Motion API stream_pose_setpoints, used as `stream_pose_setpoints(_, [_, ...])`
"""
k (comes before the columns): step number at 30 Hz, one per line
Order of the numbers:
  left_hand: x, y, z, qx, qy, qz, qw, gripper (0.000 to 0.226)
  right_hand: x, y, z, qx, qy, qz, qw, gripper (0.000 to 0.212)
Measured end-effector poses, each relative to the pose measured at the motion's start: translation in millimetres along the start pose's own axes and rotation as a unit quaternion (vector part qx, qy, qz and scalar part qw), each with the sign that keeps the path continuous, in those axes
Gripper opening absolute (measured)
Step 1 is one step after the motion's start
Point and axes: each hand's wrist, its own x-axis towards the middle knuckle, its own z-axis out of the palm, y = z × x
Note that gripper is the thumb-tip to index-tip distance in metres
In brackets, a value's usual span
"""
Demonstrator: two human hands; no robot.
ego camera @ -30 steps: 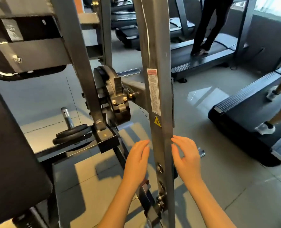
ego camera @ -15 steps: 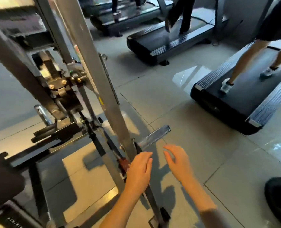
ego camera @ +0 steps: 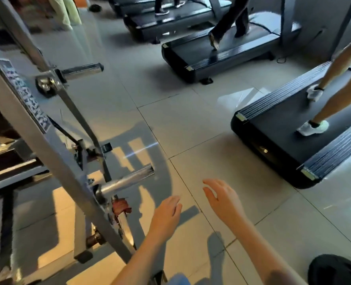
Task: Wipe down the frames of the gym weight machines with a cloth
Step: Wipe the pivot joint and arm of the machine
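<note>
Drawn off the frame upright (ego camera: 53,157), left hand (ego camera: 166,212) and right hand (ego camera: 224,200) hover spread, empty; wiping probably needs a cloth first.

Left hand (ego camera: 166,212) off the frame upright (ego camera: 51,157), right hand (ego camera: 224,200) further right, both now over floor tiles (ego camera: 232,157)

Gym — treadmills (ego camera: 222,50) in use, weight-machine frame (ego camera: 53,153)

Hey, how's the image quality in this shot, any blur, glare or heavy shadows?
Head view: the slanted machine frame on the left is motion-smeared, its label unreadable; bright glare sits on the glossy floor tiles; frame shadows stripe the tiles near the left hand; the right hand and near treadmill look sharper.
</note>
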Motion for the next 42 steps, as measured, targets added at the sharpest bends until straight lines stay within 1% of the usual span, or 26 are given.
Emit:
stream_pose_setpoints(2, [17.9, -3.1, 7.6, 0.004, 0.003, -0.014, 1.0, 0.039, 18.0, 16.4, 5.5, -0.001, -0.024, -0.002, 1.0, 0.026])
stream_pose_setpoints(6, [62.0, -22.7, 24.9, -0.011, 0.001, -0.077, 0.997, 0.042, 65.0, 44.3, 27.2, -0.006, -0.079, 0.002, 0.997, 0.031])
stream_pose_setpoints(10, [128.9, -56.1, 39.3, -0.016, 0.001, -0.118, 0.993, 0.04, 132.7, 73.6, 65.1, -0.019, -0.134, 0.019, 0.991, 0.035])
stream_pose_setpoints(12, [164.1, -72.4, 47.5, -0.027, 0.001, -0.155, 0.987, 0.039, 169.7, 88.9, 89.6, -0.014, -0.166, 0.022, 0.986, 0.036])
stream_pose_setpoints(13, [179.4, -81.8, 52.0, -0.045, 0.013, -0.181, 0.982, 0.041, 186.2, 96.7, 103.4, -0.006, -0.176, 0.028, 0.984, 0.035])
stream_pose_setpoints(15, [205.6, -108.1, 63.0, -0.062, 0.052, -0.217, 0.973, 0.056, 211.8, 114.8, 135.3, -0.005, -0.194, 0.018, 0.981, 0.035])
stream_pose_setpoints(16, [213.2, -119.3, 67.1, -0.055, 0.054, -0.231, 0.97, 0.055, 220.6, 121.5, 150.9, -0.005, -0.211, 0.015, 0.977, 0.036])
stream_pose_setpoints(18, [226.6, -144.8, 74.0, -0.026, 0.04, -0.262, 0.964, 0.04, 233.2, 133.9, 184.3, -0.001, -0.248, 0.011, 0.969, 0.037])
stream_pose_setpoints(21, [241.2, -199.7, 97.7, -0.014, 0.044, -0.324, 0.945, 0.041, 243.6, 154.4, 239.9, 0.01, -0.289, -0.035, 0.957, 0.048])
stream_pose_setpoints(23, [245.6, -240.1, 115.1, -0.011, 0.069, -0.37, 0.926, 0.046, 246.3, 170.1, 280.8, 0.011, -0.324, -0.068, 0.944, 0.041])
stream_pose_setpoints(25, [249.9, -284.1, 128.4, -0.001, 0.104, -0.412, 0.905, 0.046, 246.9, 184.0, 323.9, 0.041, -0.344, -0.093, 0.933, 0.037])
stream_pose_setpoints(27, [252.9, -326.9, 136.3, 0.022, 0.128, -0.448, 0.885, 0.044, 246.7, 195.3, 366.0, 0.055, -0.356, -0.112, 0.926, 0.037])
stream_pose_setpoints(29, [249.8, -361.2, 144.9, 0.014, 0.163, -0.482, 0.861, 0.045, 242.6, 203.6, 402.8, 0.06, -0.359, -0.14, 0.921, 0.044])
stream_pose_setpoints(32, [242.4, -402.4, 153.8, -0.002, 0.206, -0.508, 0.837, 0.049, 232.8, 210.3, 446.3, 0.086, -0.367, -0.167, 0.911, 0.055])
stream_pose_setpoints(33, [241.6, -413.6, 152.5, 0.005, 0.222, -0.514, 0.828, 0.05, 231.5, 210.3, 454.8, 0.091, -0.369, -0.171, 0.909, 0.055])
stream_pose_setpoints(36, [240.0, -451.3, 148.3, 0.058, 0.263, -0.536, 0.8, 0.052, 226.7, 211.9, 488.7, 0.098, -0.367, -0.195, 0.904, 0.038])
stream_pose_setpoints(39, [237.3, -483.4, 144.6, 0.056, 0.295, -0.536, 0.789, 0.05, 224.4, 208.0, 512.8, 0.099, -0.354, -0.222, 0.903, 0.034])
stream_pose_setpoints(40, [237.4, -492.3, 142.5, 0.052, 0.299, -0.536, 0.788, 0.049, 223.1, 209.0, 522.7, 0.098, -0.364, -0.236, 0.896, 0.033])
stream_pose_setpoints(42, [237.1, -509.4, 139.1, 0.025, 0.3, -0.53, 0.793, 0.042, 223.8, 205.1, 533.7, 0.1, -0.415, -0.235, 0.873, 0.034])
